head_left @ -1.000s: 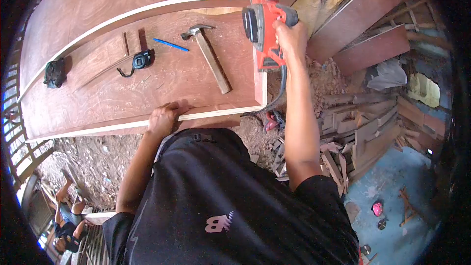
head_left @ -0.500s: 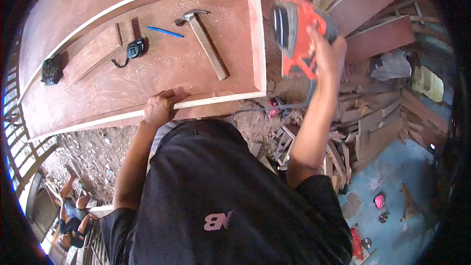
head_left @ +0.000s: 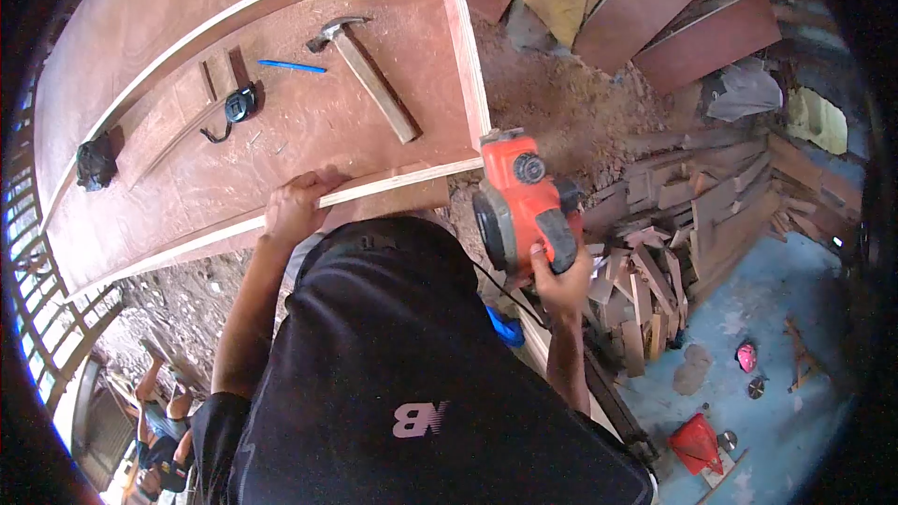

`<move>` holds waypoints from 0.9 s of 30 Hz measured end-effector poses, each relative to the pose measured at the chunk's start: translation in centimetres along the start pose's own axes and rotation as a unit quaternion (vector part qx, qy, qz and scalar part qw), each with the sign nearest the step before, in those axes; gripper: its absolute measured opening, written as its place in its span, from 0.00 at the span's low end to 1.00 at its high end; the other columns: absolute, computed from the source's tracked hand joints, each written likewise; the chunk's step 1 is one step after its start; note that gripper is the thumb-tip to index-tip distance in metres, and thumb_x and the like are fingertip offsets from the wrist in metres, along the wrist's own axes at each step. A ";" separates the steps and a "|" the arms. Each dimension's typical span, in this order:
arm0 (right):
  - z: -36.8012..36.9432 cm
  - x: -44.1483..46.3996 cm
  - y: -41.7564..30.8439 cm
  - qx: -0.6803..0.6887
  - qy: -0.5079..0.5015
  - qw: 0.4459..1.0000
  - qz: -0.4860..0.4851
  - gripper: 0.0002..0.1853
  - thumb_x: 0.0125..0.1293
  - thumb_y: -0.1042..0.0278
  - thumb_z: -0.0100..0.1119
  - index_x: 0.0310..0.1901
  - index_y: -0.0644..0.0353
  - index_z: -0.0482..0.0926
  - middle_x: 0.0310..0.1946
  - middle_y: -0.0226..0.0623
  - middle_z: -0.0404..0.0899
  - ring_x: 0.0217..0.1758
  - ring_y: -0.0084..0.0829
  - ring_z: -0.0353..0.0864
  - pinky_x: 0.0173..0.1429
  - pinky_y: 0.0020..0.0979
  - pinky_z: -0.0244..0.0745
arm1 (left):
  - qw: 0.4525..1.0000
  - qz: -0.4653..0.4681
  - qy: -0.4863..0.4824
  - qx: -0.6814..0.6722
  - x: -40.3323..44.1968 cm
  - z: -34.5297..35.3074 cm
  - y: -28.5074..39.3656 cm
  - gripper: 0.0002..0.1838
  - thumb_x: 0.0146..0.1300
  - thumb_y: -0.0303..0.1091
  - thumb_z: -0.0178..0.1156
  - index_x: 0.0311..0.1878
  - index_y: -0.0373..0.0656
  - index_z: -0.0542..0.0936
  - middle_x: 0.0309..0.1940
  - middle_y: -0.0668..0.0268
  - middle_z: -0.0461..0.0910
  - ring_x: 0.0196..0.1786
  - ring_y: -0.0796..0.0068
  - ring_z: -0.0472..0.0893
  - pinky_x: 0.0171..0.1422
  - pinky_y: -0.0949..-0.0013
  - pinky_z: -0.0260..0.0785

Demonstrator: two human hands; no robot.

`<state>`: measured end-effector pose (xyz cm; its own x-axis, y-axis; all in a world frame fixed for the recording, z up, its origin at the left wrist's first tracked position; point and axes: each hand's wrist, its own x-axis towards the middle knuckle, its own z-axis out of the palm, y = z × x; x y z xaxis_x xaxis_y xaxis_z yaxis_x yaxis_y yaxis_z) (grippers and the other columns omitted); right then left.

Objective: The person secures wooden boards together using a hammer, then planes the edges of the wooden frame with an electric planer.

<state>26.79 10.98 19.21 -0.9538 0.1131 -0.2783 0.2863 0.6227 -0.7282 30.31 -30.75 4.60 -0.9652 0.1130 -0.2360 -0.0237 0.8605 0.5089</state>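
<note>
My right hand point(head_left: 563, 281) is wrapped round the rear handle of a red and black electric planer point(head_left: 531, 189), whose front end is at the near right corner of a shallow wooden frame point(head_left: 402, 171). Whether the planer touches the wood I cannot tell. My left hand point(head_left: 297, 206) grips the frame's near side, fingers over the top edge. Within the frame, on its reddish plywood panel, lie a claw hammer point(head_left: 377, 84), a blue pen point(head_left: 292, 65), a tape measure point(head_left: 240, 103) and a crumpled black bag point(head_left: 95, 164).
Several offcuts point(head_left: 645, 285) are piled at the right, beside wider boards point(head_left: 716, 37) leaning at the upper right. A red container point(head_left: 695, 442) and a pink object point(head_left: 745, 356) lie on the blue floor. Another person point(head_left: 166, 454) is at the lower left.
My right hand has brought the planer down and toward me, from beyond the frame's right side to its near right corner. My left hand stays on the near side.
</note>
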 end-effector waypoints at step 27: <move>9.9 18.9 -11.6 -0.007 0.034 0.993 -0.117 0.09 0.59 0.70 0.69 0.34 0.69 0.85 0.23 0.39 0.83 0.28 0.28 0.82 0.37 0.39 0.76 | 0.999 -0.028 -0.037 0.026 -0.2 0.4 -0.4 0.30 0.60 0.31 0.69 0.66 0.70 0.86 0.49 0.65 0.87 0.51 0.58 0.88 0.58 0.55 0.83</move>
<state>6.32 -1.82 16.17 -0.9981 0.0159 -0.0597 0.0557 0.6489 -0.7588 30.64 -30.99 4.14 -0.9407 0.0980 -0.3249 -0.0627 0.8907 0.4502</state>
